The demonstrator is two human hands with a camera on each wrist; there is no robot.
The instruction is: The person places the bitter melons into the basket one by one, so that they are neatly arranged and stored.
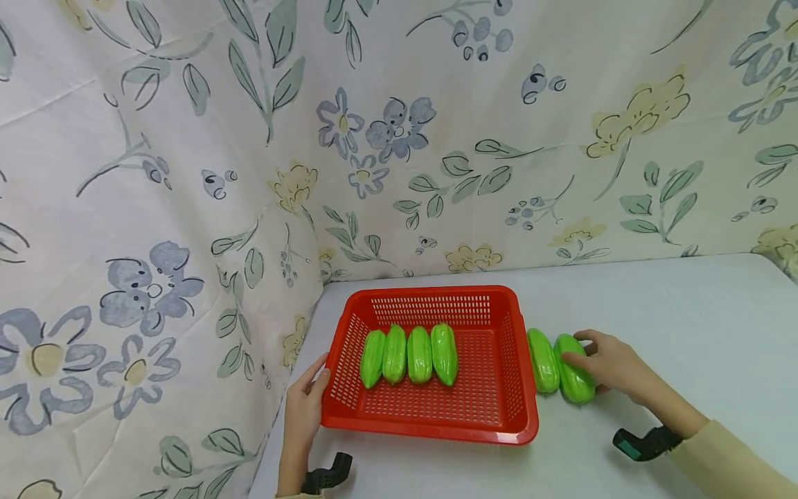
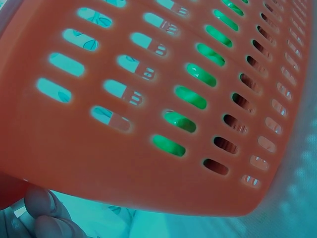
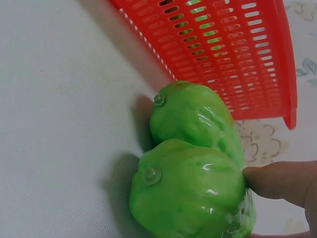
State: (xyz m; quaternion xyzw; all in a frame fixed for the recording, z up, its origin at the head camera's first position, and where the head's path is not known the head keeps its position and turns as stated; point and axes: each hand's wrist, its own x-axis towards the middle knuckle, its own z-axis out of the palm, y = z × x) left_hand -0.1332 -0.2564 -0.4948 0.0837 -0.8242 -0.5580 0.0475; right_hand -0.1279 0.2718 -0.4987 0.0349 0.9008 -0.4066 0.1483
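Observation:
My left hand [image 1: 303, 405] holds the left rim of a red plastic basket [image 1: 430, 431], with fingertips [image 2: 40, 202] at its edge in the left wrist view. Inside the basket, several glossy green gourds [image 1: 420, 355] lie side by side, left of its middle. To the right of the basket, two more gourds rest on the table against each other. My right hand [image 1: 614, 364] grips the outer gourd [image 3: 190, 193], its thumb [image 3: 277, 181] pressed on the skin and other fingers mostly hidden behind. The inner gourd [image 3: 195, 116] sits between that one and the basket wall.
A white table [image 1: 673, 312] carries everything. Floral cloth [image 1: 548, 152] hangs along its back and left sides. Each wrist wears a black camera mount, such as the right mount [image 1: 648, 443].

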